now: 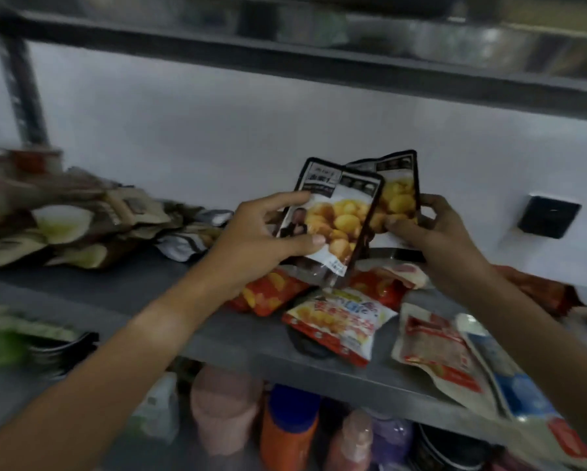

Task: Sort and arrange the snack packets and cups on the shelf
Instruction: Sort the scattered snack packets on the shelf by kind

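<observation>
Down below the grey shelf (217, 338), an orange bottle (287, 433) and what looks like a pink jar (222, 409), blurred. On the shelf, red snack packets (336, 321) lie loose under the hands. Left hand (251, 236) pinches the front chestnut packet (336, 222); right hand (434, 232) grips the rear chestnut packet (399, 195), overlapping behind it. Brown packets (81, 226) are piled far left.
</observation>
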